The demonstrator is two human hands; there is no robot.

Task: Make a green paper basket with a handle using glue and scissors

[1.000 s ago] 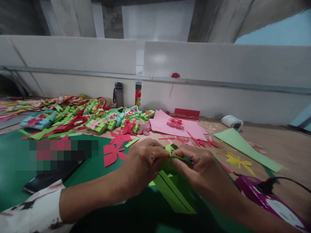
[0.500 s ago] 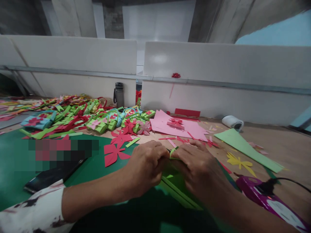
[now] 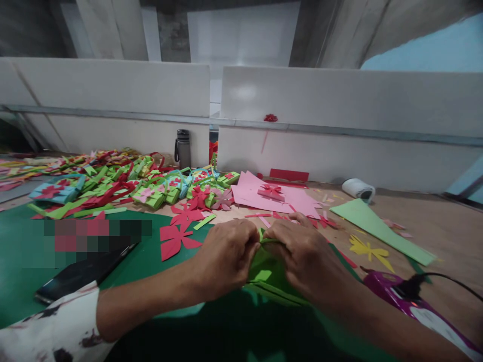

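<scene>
Between my two hands, over the green mat (image 3: 151, 332), is a folded piece of bright green paper (image 3: 269, 269). My left hand (image 3: 232, 251) pinches its upper left edge, fingers closed. On the other side my right hand (image 3: 302, 256) grips the upper right edge, thumb and fingers pressed together. The fingertips nearly meet at the top of the paper, and the paper's inner face hangs toward me with a long folded edge below. Parts of it are hidden behind my fingers. Red paper flowers (image 3: 176, 241) lie just left of my left hand.
A pile of small green paper bags (image 3: 154, 193) spreads at the back left beside a grey bottle (image 3: 183, 148). Pink sheets (image 3: 279, 196) lie behind my hands. To the right are a pale green sheet (image 3: 381, 231), a yellow paper flower (image 3: 370, 249) and a purple power strip (image 3: 392, 291). A phone (image 3: 83, 271) rests at left.
Both hands keep hold of the green paper. It has tilted, so its lower edge lies more level and more of its inner face shows. The view has shifted slightly.
</scene>
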